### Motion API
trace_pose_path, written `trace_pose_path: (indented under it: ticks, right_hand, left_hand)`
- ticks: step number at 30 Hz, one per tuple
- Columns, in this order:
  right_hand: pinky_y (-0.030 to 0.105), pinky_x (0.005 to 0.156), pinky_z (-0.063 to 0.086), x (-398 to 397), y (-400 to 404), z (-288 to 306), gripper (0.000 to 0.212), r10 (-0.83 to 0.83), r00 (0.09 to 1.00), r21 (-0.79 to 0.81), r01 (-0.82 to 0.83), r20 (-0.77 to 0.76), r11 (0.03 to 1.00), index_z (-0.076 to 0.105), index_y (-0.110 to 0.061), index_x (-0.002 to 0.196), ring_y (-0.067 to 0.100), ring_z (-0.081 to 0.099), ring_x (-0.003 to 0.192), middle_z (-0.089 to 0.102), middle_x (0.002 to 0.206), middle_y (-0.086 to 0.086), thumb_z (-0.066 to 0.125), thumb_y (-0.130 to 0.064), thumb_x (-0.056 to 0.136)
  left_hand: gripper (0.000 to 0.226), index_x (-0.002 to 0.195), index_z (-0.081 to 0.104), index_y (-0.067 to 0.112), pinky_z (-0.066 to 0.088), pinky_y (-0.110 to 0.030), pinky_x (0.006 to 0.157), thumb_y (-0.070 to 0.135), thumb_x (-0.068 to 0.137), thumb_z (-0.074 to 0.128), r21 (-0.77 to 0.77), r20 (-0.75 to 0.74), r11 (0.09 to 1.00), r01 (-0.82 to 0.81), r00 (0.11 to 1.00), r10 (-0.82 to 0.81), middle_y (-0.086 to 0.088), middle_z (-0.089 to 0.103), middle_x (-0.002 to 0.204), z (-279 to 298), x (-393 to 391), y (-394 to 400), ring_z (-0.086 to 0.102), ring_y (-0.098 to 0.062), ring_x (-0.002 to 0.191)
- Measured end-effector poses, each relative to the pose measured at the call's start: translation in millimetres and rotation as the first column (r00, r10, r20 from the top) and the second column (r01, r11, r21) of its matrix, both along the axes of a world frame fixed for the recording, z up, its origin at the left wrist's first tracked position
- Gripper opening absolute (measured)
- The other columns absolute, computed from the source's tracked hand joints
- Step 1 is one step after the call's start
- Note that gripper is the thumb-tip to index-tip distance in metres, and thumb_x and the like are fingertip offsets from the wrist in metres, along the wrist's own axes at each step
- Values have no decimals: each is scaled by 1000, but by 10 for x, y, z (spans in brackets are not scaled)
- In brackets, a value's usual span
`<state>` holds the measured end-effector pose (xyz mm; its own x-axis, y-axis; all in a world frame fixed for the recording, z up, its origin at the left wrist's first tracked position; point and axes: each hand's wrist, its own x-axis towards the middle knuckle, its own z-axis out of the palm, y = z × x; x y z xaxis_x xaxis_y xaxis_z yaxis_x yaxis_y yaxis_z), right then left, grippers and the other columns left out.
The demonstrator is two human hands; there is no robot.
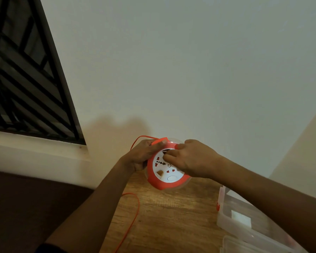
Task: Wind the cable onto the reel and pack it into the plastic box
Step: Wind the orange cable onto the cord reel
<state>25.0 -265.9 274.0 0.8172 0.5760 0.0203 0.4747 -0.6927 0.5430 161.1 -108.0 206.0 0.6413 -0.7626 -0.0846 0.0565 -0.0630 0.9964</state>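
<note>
**Winding Under Way, Box Still Waiting**

Gripping the rim of an orange-and-white cable reel (pixel 167 168), a person's left hand (pixel 141 155) wraps around the reel's far left edge, fingers closed on it, holding it raised and tilted above a wooden table (pixel 171 216). The right hand (pixel 191 158) lies across the white socket face, its fingertips (pixel 167 157) curled narrowly and pressing near the centre, apparently on a winding knob, though the knob itself is hidden beneath them.

From the top of the reel an orange cable (pixel 135 212) loops out behind the left hand, reappears under the left forearm and trails down across the table and off its near edge. That loose length suggests the winding is only partly done; how much cable is already inside the reel cannot be told, as the spool is concealed by the housing.

To the right, partly behind the right forearm, a clear plastic box (pixel 244 216) stands open on the table, well apart from the reel, with something white inside. What looks like its lid (pixel 244 243) lies just in front of it. The reel has not gone in.

Judging from this, what is left is the rest of the winding, then setting the reel into the box. A barred window (pixel 26 70) and a plain wall fill the background.
</note>
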Motion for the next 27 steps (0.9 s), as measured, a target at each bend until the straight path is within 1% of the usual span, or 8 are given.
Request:
trace_pose_path:
  ticks: [3,6,9,12,14,17,23,27]
  right_hand:
    - [33,57,56,-11,-60,-26,45,38,995,47,-42,91,998,59,-9,111,30,69,66,72,98,9,71,-41,81]
    - [36,52,55,-6,-80,-73,44,-19,977,147,-12,212,989,58,-7,104,32,66,56,71,82,12,69,-44,81]
    - [38,55,56,12,-98,-111,51,-145,948,240,77,283,968,60,-7,107,33,67,58,73,81,14,69,-49,79]
    - [34,52,55,-11,-108,-199,50,-259,901,394,110,347,913,64,-7,99,31,65,54,73,77,13,76,-47,71]
    - [33,54,54,-33,-111,-287,50,-308,880,468,114,361,876,65,-9,97,30,66,55,74,82,11,77,-48,69]
    - [34,55,57,-52,-144,-343,50,-328,863,488,112,384,866,65,-9,99,30,68,59,74,86,11,75,-51,72]
    - [24,47,44,-83,-63,-295,47,-495,767,663,124,407,738,65,-11,84,23,61,53,69,70,5,59,-58,82]
    - [20,46,34,-110,44,-334,42,-577,746,698,217,332,683,65,-14,78,19,59,48,66,63,1,59,-56,81]
  left_hand:
    - [50,121,71,10,61,-49,85,50,90,65,-42,-58,999,0,998,-2,-22,75,116,5,28,57,73,-41,99]
    - [53,125,68,6,61,-50,84,48,92,63,-137,-114,989,-60,992,45,-27,71,121,19,29,42,71,-44,103]
    - [38,114,73,17,65,-43,73,48,94,63,-214,-117,966,-144,986,121,-16,78,110,82,-39,-48,76,-36,94]
    - [50,119,69,17,65,-40,72,53,84,65,-222,-90,942,-251,967,237,-11,79,108,125,-106,-132,77,-34,94]
    - [61,123,68,14,65,-42,74,56,78,67,-210,-83,934,-290,957,279,-12,78,110,154,-120,-163,76,-37,96]
    - [57,119,69,17,65,-41,73,57,78,67,-216,-54,935,-281,960,275,-10,79,108,210,-112,-169,77,-34,93]
    - [38,116,72,19,63,-51,84,48,93,63,-280,-214,915,-289,948,234,-13,78,113,237,-243,-343,76,-36,97]
    - [57,121,70,15,63,-51,86,54,80,68,-242,-189,930,-279,953,236,-14,77,116,203,-259,-370,75,-40,101]
